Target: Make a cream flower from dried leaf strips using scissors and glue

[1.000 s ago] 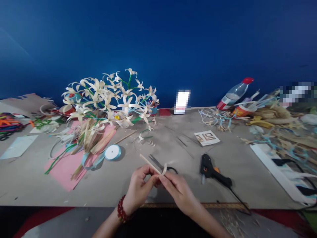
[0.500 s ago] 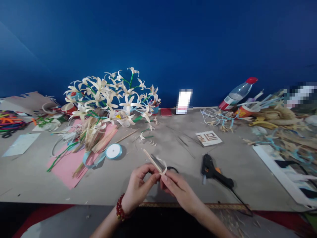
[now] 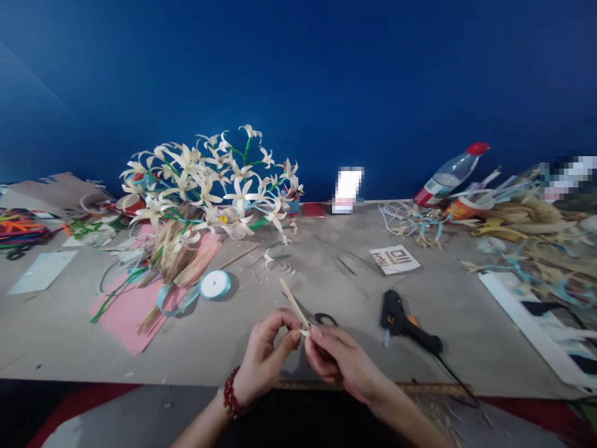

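Close to the table's front edge, my left hand [image 3: 270, 345] and my right hand [image 3: 345, 354] meet, fingertips pinched together. Between them they grip a pale husk strip [image 3: 293, 302]. One length of it points up and away to the left, and a short white end curls at the fingertips. My fingers hide its lower part. Black-handled scissors [image 3: 325, 319] lie on the table just beyond my right hand, partly covered. To the right rests a black glue gun [image 3: 408, 323] with its cord trailing forward.
White husk flowers [image 3: 242, 194] on green stems stand at the back left. Nearer are a light-blue ribbon roll [image 3: 215, 284], pink paper [image 3: 125, 323] and dried husks [image 3: 170, 249]. A patterned white card [image 3: 395, 259], a tilted bottle [image 3: 448, 177] and a white power strip [image 3: 527, 330] are on the right.
The strip's free length has swung a little rightward and stands steeper. Its white curl has dropped down to my fingertips. My right hand has rolled and its fingers are more curled; the scissors' handle shows more.
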Demonstrator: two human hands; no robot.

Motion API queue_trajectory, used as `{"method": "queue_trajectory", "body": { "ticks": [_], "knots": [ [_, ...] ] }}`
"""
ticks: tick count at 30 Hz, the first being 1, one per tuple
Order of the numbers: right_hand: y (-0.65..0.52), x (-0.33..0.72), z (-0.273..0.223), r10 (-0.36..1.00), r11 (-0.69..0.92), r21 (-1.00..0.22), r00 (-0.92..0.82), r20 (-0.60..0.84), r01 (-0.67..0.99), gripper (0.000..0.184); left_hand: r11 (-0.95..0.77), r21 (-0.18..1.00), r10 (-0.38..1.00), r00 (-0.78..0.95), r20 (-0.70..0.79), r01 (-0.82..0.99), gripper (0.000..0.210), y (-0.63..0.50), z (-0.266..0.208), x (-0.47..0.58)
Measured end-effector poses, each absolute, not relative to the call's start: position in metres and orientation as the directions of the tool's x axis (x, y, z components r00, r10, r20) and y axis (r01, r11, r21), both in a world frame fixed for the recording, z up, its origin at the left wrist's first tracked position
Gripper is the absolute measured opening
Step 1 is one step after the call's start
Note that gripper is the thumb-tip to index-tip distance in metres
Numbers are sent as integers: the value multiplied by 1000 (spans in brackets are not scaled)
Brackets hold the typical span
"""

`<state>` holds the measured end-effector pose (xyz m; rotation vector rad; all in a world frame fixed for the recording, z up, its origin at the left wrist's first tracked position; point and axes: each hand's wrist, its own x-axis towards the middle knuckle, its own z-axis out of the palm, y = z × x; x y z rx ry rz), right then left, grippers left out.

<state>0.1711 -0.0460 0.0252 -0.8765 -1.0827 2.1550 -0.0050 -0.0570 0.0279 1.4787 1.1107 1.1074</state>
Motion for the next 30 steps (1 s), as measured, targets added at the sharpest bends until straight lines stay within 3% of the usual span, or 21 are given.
{"method": "queue_trajectory", "body": {
  "ticks": [2,5,11,15,20,24,30],
  "knots": [
    [-46,170,26,812,-296,-953,-543,-214,-66,53,-145,982,979,164,124,121,17,-56,29,-4],
    [-47,169,28,874,-66,-992,-474,-109,106,48,-172,971,975,166,145,167,15,-57,28,-5],
    [-48,175,32,792,-338,-934,-571,-216,-115,51,-192,977,975,131,180,92,13,-61,19,-9],
    [-45,177,35,836,-231,-969,-528,-150,-91,50,-151,988,971,186,154,-27,11,-60,18,-10],
    [-44,176,33,857,-117,-993,-503,-110,17,49,-225,974,959,180,219,12,5,-58,15,-11],
    [-45,175,35,852,-97,-993,-511,-116,64,48,-287,958,937,204,282,-5,21,-54,15,-12],
    [-45,170,38,823,-141,-990,-555,-124,12,52,-387,918,909,201,365,88,3,-50,22,-12]
  ]
}}
